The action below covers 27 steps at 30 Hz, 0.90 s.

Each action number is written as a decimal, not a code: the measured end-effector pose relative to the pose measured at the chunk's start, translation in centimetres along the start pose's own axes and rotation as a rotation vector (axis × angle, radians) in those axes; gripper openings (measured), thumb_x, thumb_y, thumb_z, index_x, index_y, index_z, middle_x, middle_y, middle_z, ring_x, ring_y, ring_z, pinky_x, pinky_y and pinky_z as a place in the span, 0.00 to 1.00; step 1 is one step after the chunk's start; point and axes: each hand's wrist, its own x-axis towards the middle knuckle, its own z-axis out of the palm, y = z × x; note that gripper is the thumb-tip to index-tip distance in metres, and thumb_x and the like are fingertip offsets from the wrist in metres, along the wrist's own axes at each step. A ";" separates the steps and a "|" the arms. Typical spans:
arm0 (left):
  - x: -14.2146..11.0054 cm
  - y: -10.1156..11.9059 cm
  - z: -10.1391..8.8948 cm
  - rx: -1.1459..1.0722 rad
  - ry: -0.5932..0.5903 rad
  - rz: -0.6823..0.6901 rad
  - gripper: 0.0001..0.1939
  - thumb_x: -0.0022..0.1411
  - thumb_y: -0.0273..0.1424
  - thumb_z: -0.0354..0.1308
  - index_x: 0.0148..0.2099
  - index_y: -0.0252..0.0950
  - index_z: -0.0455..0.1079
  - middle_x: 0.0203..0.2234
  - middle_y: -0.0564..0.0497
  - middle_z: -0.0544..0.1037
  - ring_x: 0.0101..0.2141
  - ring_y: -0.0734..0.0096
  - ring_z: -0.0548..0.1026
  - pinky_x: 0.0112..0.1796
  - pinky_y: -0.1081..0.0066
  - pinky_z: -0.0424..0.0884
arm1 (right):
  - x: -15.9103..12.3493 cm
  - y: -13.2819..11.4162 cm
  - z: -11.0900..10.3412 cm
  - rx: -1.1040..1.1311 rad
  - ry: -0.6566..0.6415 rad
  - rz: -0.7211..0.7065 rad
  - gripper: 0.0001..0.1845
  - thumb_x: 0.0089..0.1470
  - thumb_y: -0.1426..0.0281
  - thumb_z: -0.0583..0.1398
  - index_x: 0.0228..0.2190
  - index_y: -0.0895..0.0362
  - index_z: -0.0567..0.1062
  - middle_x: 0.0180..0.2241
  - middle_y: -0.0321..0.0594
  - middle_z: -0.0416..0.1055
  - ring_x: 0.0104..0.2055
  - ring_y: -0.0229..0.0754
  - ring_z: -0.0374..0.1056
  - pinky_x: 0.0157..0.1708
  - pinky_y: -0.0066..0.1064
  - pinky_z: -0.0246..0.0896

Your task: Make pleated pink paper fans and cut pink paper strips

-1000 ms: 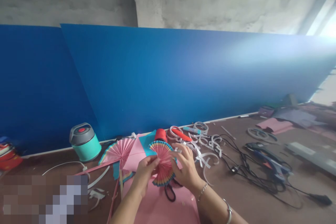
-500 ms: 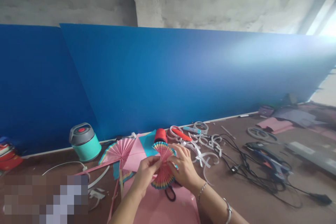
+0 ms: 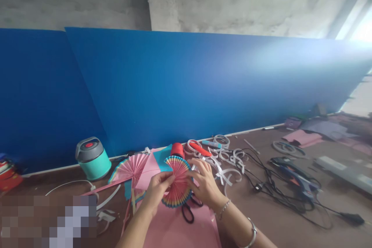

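Note:
A pleated pink paper fan (image 3: 179,182) with a blue and yellow edge is spread nearly into a round between my hands. My left hand (image 3: 160,189) pinches it at its left side, thumb on the near face. On the right edge, the fingers of my right hand (image 3: 205,184) are bent round the pleats. Beneath the fan lie pink paper sheets (image 3: 177,230) and black-handled scissors (image 3: 188,215), whose blades are hidden. Another pleated pink fan (image 3: 132,168) rests to the left, next to pink and blue paper. Just behind stands a red spool (image 3: 177,150).
A turquoise lidded container (image 3: 94,161) stands at the left. Curled white strips (image 3: 223,166), a red cutter-like tool (image 3: 200,149) and a blue pen-like item (image 3: 212,144) lie behind my right hand. Black cables (image 3: 270,188) and a glue gun (image 3: 299,182) are at the right. A blue partition (image 3: 186,85) rises behind.
The fan has opened wider, from two flared ends to a nearly full round. My left hand has shifted slightly left, and my right hand has moved along the fan's right edge.

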 end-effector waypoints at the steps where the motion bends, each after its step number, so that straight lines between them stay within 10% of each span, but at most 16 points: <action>1: 0.0 0.0 0.1 0.001 -0.009 -0.006 0.22 0.43 0.44 0.67 0.37 0.35 0.77 0.28 0.48 0.81 0.28 0.69 0.75 0.29 0.73 0.66 | 0.0 -0.1 0.0 0.000 -0.009 -0.005 0.06 0.55 0.73 0.56 0.34 0.54 0.74 0.49 0.45 0.65 0.51 0.50 0.58 0.47 0.45 0.54; 27: 0.5 0.0 -0.8 0.003 -0.025 0.053 0.23 0.42 0.44 0.67 0.38 0.33 0.76 0.28 0.47 0.80 0.30 0.66 0.75 0.34 0.70 0.67 | 0.0 0.2 0.0 0.042 -0.014 0.007 0.06 0.56 0.74 0.56 0.32 0.55 0.73 0.43 0.43 0.68 0.48 0.47 0.61 0.46 0.42 0.56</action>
